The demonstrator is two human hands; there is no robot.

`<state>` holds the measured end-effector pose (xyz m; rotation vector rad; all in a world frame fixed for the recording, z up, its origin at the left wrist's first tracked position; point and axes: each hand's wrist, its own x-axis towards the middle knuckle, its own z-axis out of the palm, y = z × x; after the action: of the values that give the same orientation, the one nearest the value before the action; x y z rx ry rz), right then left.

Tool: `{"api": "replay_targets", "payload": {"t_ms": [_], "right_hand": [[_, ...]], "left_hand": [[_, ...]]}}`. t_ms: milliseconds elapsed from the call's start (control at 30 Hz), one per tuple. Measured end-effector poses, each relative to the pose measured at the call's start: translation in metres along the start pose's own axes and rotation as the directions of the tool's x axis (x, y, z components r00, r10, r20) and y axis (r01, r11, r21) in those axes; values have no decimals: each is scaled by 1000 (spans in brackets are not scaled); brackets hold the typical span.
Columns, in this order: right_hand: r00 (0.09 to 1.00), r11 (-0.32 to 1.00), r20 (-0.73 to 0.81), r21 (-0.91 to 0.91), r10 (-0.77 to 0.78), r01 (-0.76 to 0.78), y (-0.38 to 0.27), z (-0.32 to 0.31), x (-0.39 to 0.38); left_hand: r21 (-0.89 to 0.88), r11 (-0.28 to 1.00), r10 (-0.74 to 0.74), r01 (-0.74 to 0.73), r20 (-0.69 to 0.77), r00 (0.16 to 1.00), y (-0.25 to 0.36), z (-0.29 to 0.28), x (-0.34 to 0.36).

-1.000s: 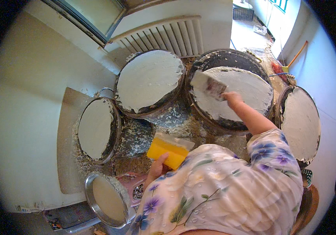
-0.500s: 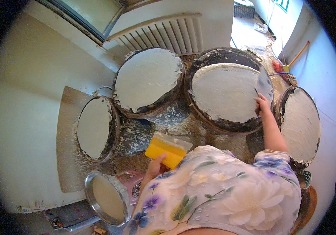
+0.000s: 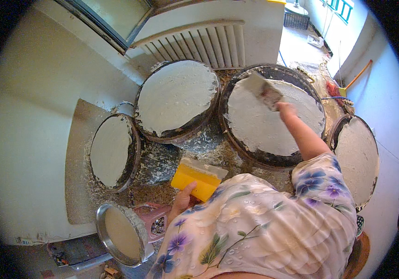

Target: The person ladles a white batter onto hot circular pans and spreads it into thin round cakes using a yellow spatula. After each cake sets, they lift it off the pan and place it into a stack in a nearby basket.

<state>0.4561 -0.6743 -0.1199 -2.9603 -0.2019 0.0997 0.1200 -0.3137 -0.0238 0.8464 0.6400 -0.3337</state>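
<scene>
My right hand [image 3: 286,110] is closed on the handle of a wide, batter-smeared scraper [image 3: 265,91], over the far left part of a round griddle [image 3: 274,160]. Pale batter [image 3: 264,125] is spread across most of that griddle, with a dark strip showing at its far edge. Close to my body, my left hand [image 3: 183,199] grips a yellow scraper [image 3: 195,181] whose blade edge is coated with batter. Left of the first griddle, a second one carries a pale batter sheet [image 3: 178,95]; nothing touches it.
Smaller round griddles with a batter layer [image 3: 110,151] at far left and another layer [image 3: 357,153] at right flank these. A metal bowl of batter [image 3: 123,235] sits at lower left by a pink stool [image 3: 155,223]. Behind stands a radiator [image 3: 195,44]; a broom [image 3: 358,74] leans at right.
My right hand has swept the scraper leftward from the griddle's right side to its far left part. Batter now covers more of the right side. My left hand stays nearly still.
</scene>
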Motion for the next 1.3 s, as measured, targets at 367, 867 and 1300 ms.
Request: {"api": "replay_targets", "payload": {"t_ms": [367,867,1300], "right_hand": [[773,406,171,770,611,-492,142,29,-53],[993,998,102,-19,-62,64,-30,8,43],[782,778,9,97,623,-621,132,-20,-26]], "left_hand": [[120,989,-82,88,-54,995,6,-3,12],[64,998,-8,6,30,1000,4,14,10],[181,983,-27,36,-54,998,11,29,28]]}}
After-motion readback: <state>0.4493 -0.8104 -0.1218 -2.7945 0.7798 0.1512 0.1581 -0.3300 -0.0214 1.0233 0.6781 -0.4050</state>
